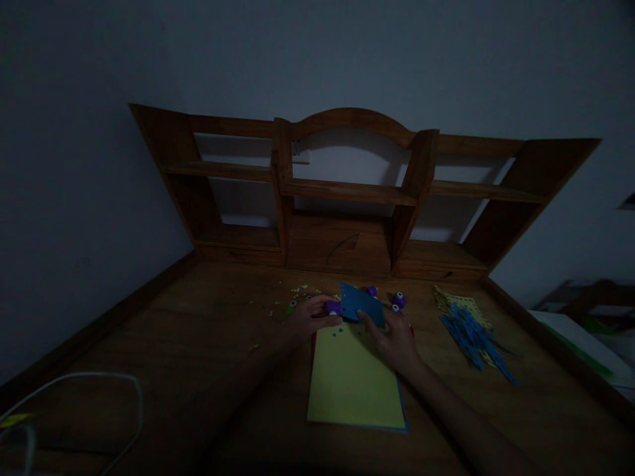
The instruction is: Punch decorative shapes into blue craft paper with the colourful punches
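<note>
My left hand (311, 317) is closed around a small purple paper punch (333, 307), which sits at the left edge of a blue piece of paper (364, 305). That paper has a few holes along its left side and is tilted up, pinched between thumb and fingers of my right hand (395, 338). Below both hands lies a yellow sheet (356, 383) on a stack of coloured paper, with tiny blue cut-outs on its top part. Behind my right hand stand more purple punches (398, 300). A green punch (291, 307) is beside my left hand.
A pile of blue paper strips (471, 336) lies on the right over yellow punched paper (465, 305). Yellow paper bits (299, 289) are scattered behind my left hand. A wooden shelf unit (342, 192) spans the desk's back. A white cable (137, 390) curves at lower left.
</note>
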### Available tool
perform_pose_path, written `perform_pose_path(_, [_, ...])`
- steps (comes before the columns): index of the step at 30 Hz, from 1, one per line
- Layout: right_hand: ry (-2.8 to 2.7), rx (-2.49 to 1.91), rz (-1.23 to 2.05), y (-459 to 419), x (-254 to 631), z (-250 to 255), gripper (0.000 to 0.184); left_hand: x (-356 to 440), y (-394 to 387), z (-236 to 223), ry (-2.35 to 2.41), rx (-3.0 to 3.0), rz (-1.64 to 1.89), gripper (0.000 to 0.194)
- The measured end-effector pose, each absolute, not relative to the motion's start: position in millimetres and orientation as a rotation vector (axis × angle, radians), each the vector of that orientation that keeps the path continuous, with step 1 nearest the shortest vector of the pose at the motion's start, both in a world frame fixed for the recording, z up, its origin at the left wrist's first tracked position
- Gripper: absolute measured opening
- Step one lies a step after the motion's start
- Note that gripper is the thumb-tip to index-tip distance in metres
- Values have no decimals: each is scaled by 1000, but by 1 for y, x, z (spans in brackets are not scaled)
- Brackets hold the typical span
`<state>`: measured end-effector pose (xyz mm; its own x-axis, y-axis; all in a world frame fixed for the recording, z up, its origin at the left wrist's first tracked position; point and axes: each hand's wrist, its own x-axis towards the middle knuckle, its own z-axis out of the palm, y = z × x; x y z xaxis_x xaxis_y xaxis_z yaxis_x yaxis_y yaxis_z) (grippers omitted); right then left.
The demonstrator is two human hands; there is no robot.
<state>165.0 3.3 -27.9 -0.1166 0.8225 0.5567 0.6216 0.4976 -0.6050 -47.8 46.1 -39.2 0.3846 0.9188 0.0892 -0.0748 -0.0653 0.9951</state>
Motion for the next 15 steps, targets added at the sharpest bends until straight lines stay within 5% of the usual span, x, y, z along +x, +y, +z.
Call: perform_pose_path(15, [-1826, -1211, 284, 3, 166, -29, 26, -47, 43, -35, 830, 1381, 982, 48])
